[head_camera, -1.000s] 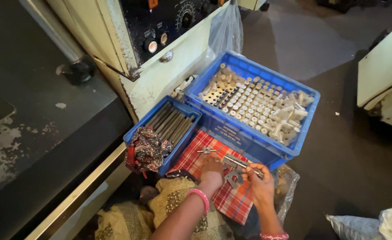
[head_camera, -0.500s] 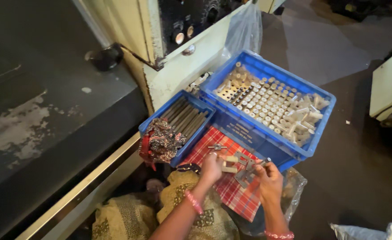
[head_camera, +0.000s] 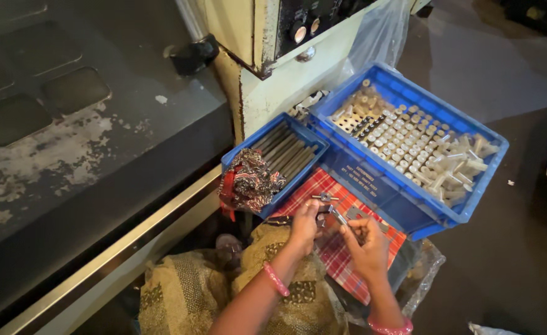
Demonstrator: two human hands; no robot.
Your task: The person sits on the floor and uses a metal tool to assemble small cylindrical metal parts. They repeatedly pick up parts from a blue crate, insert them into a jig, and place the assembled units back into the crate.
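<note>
2 hands grip 1 metal part; 2 blue crates; 1 checked cloth

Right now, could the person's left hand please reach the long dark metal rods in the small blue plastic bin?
Probably yes: the left hand sits just below the small blue bin, the rods lie uncovered, though it is pinching a small metal part.

Dim warm indoor light, brightest on the blue crate, dark shadowed corners, slight softness, wide-angle bending at edges
</note>
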